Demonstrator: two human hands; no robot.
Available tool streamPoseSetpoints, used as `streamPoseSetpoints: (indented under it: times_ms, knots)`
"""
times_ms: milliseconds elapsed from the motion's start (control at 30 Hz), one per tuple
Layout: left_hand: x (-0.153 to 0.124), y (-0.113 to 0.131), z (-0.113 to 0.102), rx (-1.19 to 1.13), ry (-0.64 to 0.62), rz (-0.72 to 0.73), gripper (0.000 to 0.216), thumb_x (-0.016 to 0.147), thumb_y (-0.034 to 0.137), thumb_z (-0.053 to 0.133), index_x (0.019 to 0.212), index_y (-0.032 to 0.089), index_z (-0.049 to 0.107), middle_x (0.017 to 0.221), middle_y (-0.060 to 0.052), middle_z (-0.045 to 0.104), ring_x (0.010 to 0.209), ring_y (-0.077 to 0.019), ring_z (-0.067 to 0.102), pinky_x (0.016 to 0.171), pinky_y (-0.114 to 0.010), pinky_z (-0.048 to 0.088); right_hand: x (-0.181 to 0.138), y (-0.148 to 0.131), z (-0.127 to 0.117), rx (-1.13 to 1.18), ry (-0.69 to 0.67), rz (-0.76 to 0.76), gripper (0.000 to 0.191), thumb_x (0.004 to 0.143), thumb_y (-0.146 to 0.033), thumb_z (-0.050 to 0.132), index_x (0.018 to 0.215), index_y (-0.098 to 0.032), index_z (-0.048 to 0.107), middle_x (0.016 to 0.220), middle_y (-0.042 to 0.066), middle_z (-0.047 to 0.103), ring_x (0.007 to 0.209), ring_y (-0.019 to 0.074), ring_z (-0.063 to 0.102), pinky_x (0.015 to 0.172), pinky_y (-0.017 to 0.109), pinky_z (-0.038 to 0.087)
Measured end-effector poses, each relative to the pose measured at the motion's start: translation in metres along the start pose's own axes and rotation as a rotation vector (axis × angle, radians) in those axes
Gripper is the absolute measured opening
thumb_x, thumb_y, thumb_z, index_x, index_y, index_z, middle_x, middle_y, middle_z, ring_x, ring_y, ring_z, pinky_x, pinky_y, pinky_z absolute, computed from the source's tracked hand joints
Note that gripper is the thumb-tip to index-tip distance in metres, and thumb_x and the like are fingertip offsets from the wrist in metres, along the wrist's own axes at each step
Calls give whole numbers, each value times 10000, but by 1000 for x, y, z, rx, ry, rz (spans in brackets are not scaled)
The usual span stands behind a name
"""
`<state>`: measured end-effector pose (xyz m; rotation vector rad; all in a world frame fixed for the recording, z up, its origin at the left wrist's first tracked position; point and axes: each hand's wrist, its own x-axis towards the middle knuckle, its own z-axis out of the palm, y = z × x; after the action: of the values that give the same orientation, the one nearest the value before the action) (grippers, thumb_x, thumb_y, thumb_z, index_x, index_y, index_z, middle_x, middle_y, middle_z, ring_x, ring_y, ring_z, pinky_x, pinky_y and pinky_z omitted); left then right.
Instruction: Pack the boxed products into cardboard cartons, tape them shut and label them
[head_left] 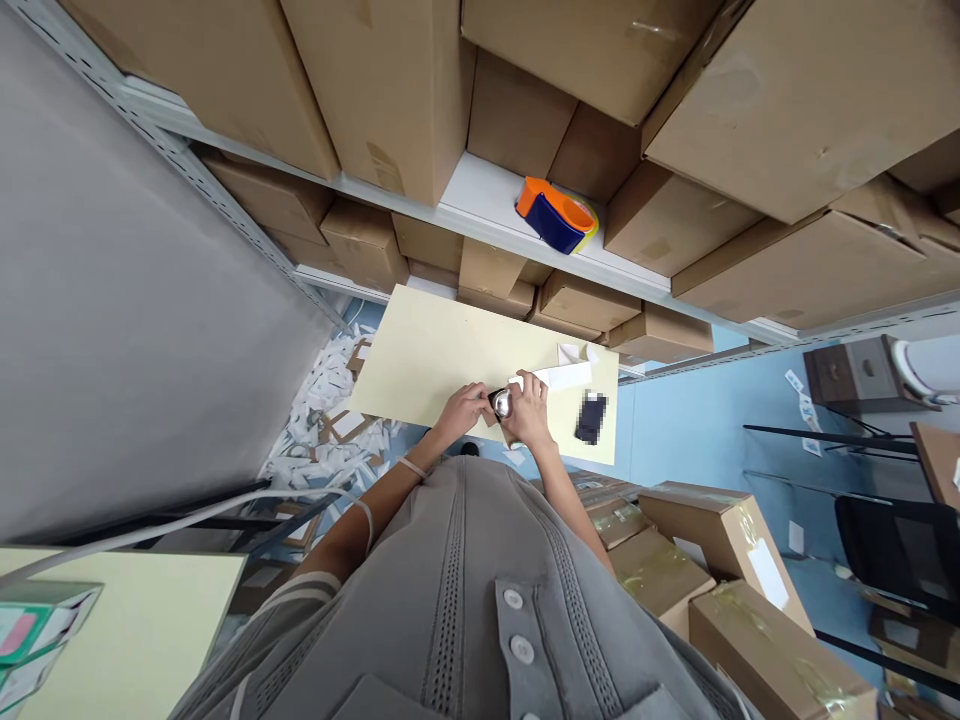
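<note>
At the near edge of the pale yellow table (450,340), both hands are on a small dark item with a shiny silver round part (502,402). My left hand (463,412) pinches its left side with closed fingers. My right hand (531,410) curls around its right side, its fingertips beside a white paper strip (562,376). Brown cardboard (489,418) shows just below the item, partly hidden by the hands. To the right of my right hand lies a dark object (591,417), blurred out. The item's exact kind is too small to make out.
An orange and blue tape dispenser (556,215) sits on the shelf (480,215) ahead, among brown cartons (375,90). White paper scraps (315,410) cover the floor at left. Taped cartons (720,540) are stacked at near right, with a black chair (900,550) beyond.
</note>
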<state>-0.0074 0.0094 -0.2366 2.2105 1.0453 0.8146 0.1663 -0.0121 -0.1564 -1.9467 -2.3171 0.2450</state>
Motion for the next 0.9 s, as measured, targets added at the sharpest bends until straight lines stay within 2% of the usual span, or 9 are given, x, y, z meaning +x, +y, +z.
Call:
streamPoseSetpoints:
  times_ms: [133,233,433,600,767,833,900]
  knots:
    - [0,1,0,-32,-5,15,395,783,-58,413,762,205,706,930,-44,599,859,-145,573,742,-253,447,-6,-7,10,1,54,149,451,724,-241,665,1128,-53,593,1362,258,476,1338,372,325,1103,486,246]
    - [2,2,2,-50,-5,27,393,780,-55,419,779,203,717,942,-43,601,869,-139,586,745,-243,454,-7,-7,21,11,46,211,441,742,-227,649,1139,-45,587,1385,277,472,1377,376,306,1100,490,254]
    - [6,4,4,-75,0,8,403,780,-39,417,778,209,735,954,-42,601,843,-126,594,731,-229,468,3,0,30,39,-49,234,460,726,-222,704,1153,-76,614,1427,268,462,1386,384,326,1085,496,283]
    - [7,2,2,-97,0,-23,426,765,-41,407,779,220,743,933,-35,589,836,-126,585,725,-225,464,-5,5,23,48,-44,195,484,773,-251,719,1219,-108,599,1502,252,374,1417,381,295,1094,516,294]
    - [5,-3,0,-90,8,-92,414,801,-13,434,868,247,749,947,-30,586,874,-143,584,793,-247,480,-35,18,20,304,143,239,545,905,-349,578,1414,-187,470,1475,200,399,1339,305,452,1000,430,453]
    - [4,-3,0,-90,-9,-101,370,826,28,486,979,254,736,998,-39,577,917,-158,588,831,-265,491,-46,22,23,460,188,289,572,944,-389,505,1465,-179,396,1435,191,459,1219,258,562,925,378,508]
    - [6,-2,1,-100,-26,-99,330,858,102,549,1107,257,699,1074,-58,554,991,-182,588,884,-295,499,-53,23,27,568,183,320,576,967,-413,455,1477,-159,373,1394,180,521,1147,230,606,907,357,521]
